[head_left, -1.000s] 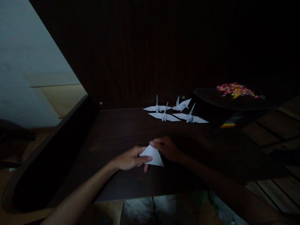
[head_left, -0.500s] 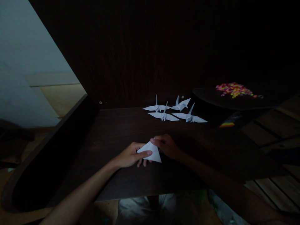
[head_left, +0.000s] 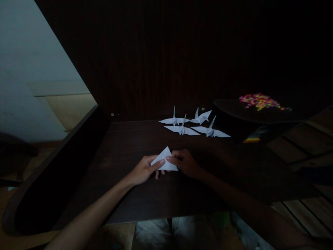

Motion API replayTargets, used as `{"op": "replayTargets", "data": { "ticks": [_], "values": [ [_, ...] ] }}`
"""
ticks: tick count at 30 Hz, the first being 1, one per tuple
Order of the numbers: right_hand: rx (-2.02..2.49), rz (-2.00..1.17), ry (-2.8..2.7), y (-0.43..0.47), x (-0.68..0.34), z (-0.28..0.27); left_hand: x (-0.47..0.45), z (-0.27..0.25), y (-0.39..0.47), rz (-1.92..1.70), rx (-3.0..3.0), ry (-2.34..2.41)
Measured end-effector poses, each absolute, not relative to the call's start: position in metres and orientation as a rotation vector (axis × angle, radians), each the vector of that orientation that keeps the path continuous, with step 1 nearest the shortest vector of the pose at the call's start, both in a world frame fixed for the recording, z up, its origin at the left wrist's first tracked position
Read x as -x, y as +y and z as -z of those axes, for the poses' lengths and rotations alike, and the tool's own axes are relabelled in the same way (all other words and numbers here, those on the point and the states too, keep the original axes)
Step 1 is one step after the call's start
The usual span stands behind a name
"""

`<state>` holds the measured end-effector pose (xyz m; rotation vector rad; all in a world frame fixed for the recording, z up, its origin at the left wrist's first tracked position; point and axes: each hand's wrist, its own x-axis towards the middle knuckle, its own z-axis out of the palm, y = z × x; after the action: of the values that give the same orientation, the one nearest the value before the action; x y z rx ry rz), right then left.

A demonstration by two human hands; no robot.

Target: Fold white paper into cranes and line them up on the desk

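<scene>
A white sheet of paper (head_left: 167, 165), folded into a triangle with its tip pointing away from me, is held up between both hands over the dark wooden desk (head_left: 125, 142). My left hand (head_left: 144, 169) grips its left side, thumb on top and fingers underneath. On the other side my right hand (head_left: 186, 163) pinches it, the thumb pressed near the middle of the paper. Several white paper cranes stand behind the hands; the front right crane (head_left: 210, 131) and the front left crane (head_left: 182, 130) lie closest to me.
To the right, a raised dark shelf (head_left: 229, 106) carries a heap of small colourful pieces (head_left: 260, 101). A tall dark panel (head_left: 156, 62) closes off the back. At the left rises a side board (head_left: 59, 166), with a pale wall (head_left: 31, 62) beyond.
The paper has turned a little in my hands, so its tip now points up and away. My right thumb has moved from the tip down towards the middle.
</scene>
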<state>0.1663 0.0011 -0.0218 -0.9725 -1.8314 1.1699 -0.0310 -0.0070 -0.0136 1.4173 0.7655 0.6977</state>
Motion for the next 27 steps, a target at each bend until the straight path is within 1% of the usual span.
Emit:
{"op": "replayTargets", "data": {
  "ticks": [3,7,12,14,16,23,27],
  "values": [
    [1.001,-1.073,-1.746,0.002,-0.166,0.022,0.031,0.014,-0.006,-0.723,-1.373,0.733],
    [1.018,-0.919,-1.618,0.002,-0.164,0.024,0.031,0.013,-0.004,-0.775,-1.34,0.802],
    [1.018,-0.796,-1.775,-0.002,-0.161,0.025,0.031,0.014,-0.002,-0.859,-1.313,0.847],
    [1.051,-0.743,-1.747,-0.001,-0.161,0.026,0.031,0.014,-0.003,-0.864,-1.311,0.843],
    [1.069,-0.763,-1.674,0.002,-0.162,0.028,0.032,0.015,-0.004,-0.865,-1.31,0.835],
    [0.902,-1.042,-1.483,0.008,-0.163,0.027,0.03,0.012,-0.007,-0.84,-1.292,0.876],
    [0.875,-1.115,-1.469,0.005,-0.161,0.021,0.029,0.012,-0.007,-0.813,-1.299,0.892]
  ]
}}
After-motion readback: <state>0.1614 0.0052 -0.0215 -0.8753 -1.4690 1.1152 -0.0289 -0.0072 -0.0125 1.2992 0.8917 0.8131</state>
